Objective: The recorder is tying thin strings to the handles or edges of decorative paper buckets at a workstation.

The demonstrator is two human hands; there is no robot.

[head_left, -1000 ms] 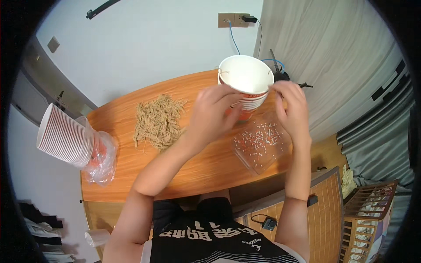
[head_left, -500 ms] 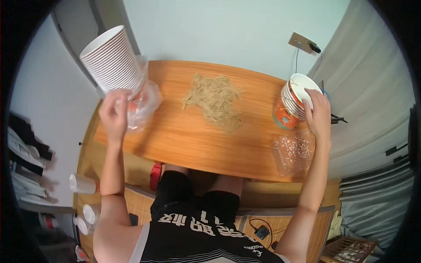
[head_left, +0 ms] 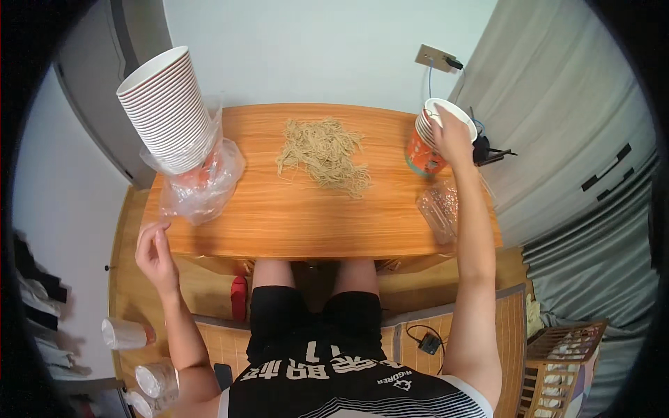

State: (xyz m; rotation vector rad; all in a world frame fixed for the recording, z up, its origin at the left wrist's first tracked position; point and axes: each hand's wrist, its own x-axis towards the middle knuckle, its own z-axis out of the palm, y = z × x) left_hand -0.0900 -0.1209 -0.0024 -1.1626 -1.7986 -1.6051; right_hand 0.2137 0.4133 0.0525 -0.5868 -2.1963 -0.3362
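Note:
My right hand (head_left: 454, 141) is closed at the rim of the top cup in a short stack of paper cups (head_left: 422, 152), orange and teal outside and white inside. Its fingers reach over the rim, and a thin tan strand shows beside them. Over the floor, off the table's left front edge, my left hand (head_left: 157, 259) hangs with loosely bent fingers apart and nothing in them. A heap of thin tan strands (head_left: 324, 155) lies in the middle of the table. To its left leans a tall stack of white paper cups (head_left: 167, 108), its lower end in a clear plastic bag (head_left: 198, 198).
A clear plastic container (head_left: 440, 212) with small light specks lies on the wooden table (head_left: 306, 233) before the short stack. A wall socket (head_left: 435, 57) with cables is behind it. Plastic cups (head_left: 127, 334) and a red shoe (head_left: 239, 298) are on the floor.
My left hand has drawn back from beside the tall stack to below the table's front edge. My right hand stays at the short stack, its fingers further over the rim. The view has shifted.

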